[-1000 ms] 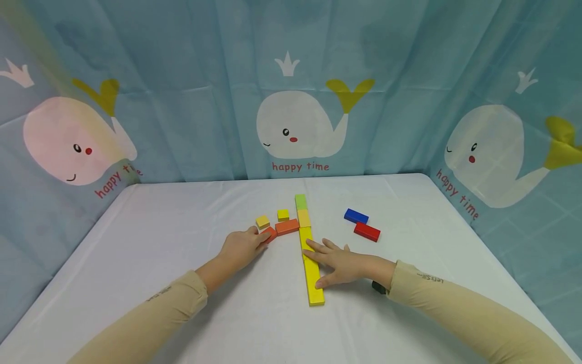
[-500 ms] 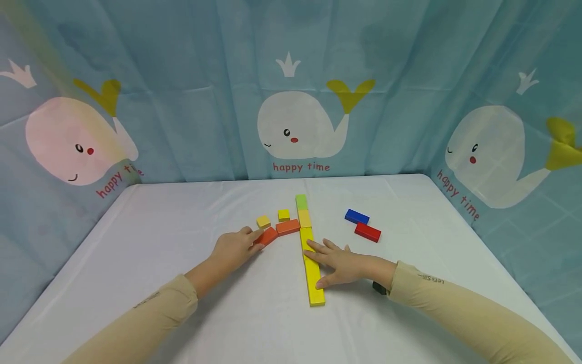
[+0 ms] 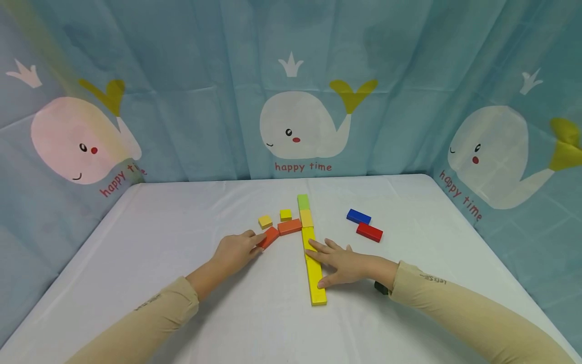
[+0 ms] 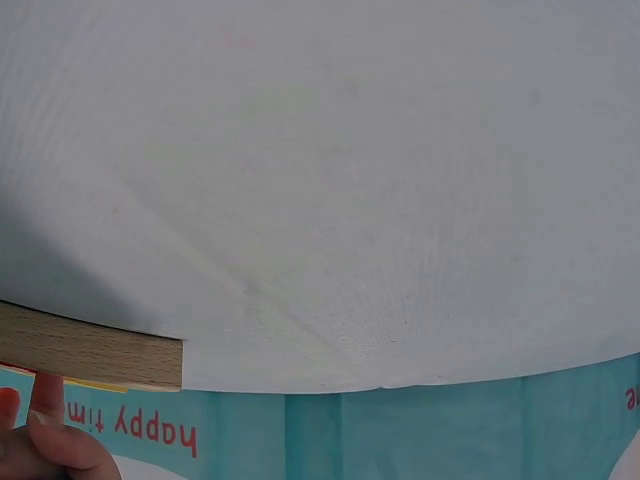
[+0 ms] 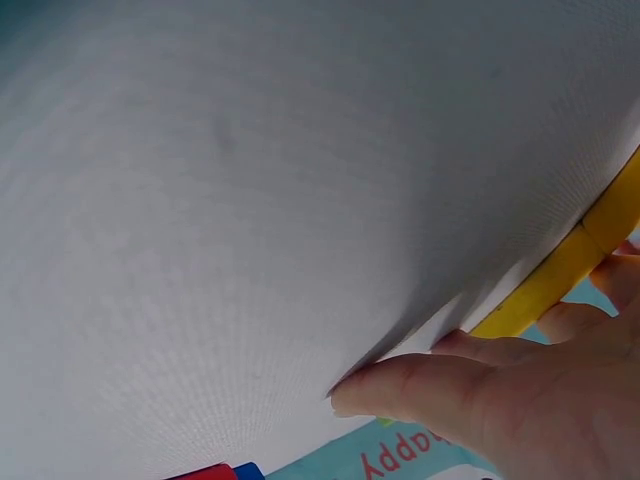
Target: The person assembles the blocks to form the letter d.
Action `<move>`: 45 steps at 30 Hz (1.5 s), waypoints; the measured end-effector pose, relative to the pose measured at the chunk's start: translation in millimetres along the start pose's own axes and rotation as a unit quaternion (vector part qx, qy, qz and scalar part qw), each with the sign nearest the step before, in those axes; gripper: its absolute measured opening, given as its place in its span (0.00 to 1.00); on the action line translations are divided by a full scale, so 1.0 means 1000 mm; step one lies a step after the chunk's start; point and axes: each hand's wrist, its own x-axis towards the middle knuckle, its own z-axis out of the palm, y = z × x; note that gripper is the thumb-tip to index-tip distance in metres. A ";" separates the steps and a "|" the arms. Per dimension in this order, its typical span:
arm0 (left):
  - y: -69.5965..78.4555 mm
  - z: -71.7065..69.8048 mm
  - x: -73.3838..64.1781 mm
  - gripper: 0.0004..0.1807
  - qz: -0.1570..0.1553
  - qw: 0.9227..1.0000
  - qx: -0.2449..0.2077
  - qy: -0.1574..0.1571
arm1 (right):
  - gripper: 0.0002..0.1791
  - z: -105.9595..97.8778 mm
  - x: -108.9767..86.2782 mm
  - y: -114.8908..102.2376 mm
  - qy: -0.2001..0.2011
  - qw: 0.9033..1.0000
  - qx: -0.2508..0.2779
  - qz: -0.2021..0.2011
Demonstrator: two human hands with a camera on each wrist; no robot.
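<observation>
Left of the centre line, my left hand (image 3: 236, 253) pinches the near end of an orange block (image 3: 270, 237) between thumb and index finger. That block slants down from the end of a second orange block (image 3: 289, 227), which reaches to the line. The left wrist view shows a bare wood side of a block (image 4: 90, 350) beside the fingers. My right hand (image 3: 343, 261) lies with spread fingers on two long yellow blocks (image 3: 317, 290) set end to end. Beyond them the line continues with a pale orange block (image 3: 306, 218) and a light green block (image 3: 303, 201).
A pale orange small block (image 3: 265, 221) and a yellow small block (image 3: 285, 215) sit behind the orange ones. To the right lie a blue block (image 3: 358, 216) and a red block (image 3: 370, 232). A dark green block (image 3: 381, 287) is partly hidden by the right sleeve.
My left hand has drawn back slightly to the left along the orange block, uncovering more of it; the block's near end has turned a little toward me. The right hand stays in place.
</observation>
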 end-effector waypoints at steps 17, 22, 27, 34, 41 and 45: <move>0.003 0.004 0.006 0.16 0.007 1.000 -0.012 0.014 | 0.46 0.000 0.000 0.001 0.002 1.000 0.005 -0.003; 0.002 0.003 0.004 0.20 -0.006 1.000 -0.020 -0.003 | 0.46 0.001 0.000 0.000 0.001 1.000 0.007 -0.006; -0.009 -0.006 -0.003 0.22 0.000 0.999 -0.028 -0.026 | 0.46 0.000 -0.001 -0.002 0.001 1.000 0.009 -0.011; -0.043 -0.021 -0.021 0.24 0.112 0.990 -0.036 -0.078 | 0.46 -0.002 -0.004 -0.001 0.001 1.000 0.008 -0.007; -0.067 -0.015 -0.031 0.23 0.166 0.984 -0.035 -0.053 | 0.46 -0.002 -0.004 -0.002 0.000 1.000 0.007 -0.008; -0.072 -0.011 -0.031 0.22 0.168 0.984 -0.024 -0.043 | 0.46 -0.001 -0.003 -0.002 -0.001 1.000 0.003 -0.009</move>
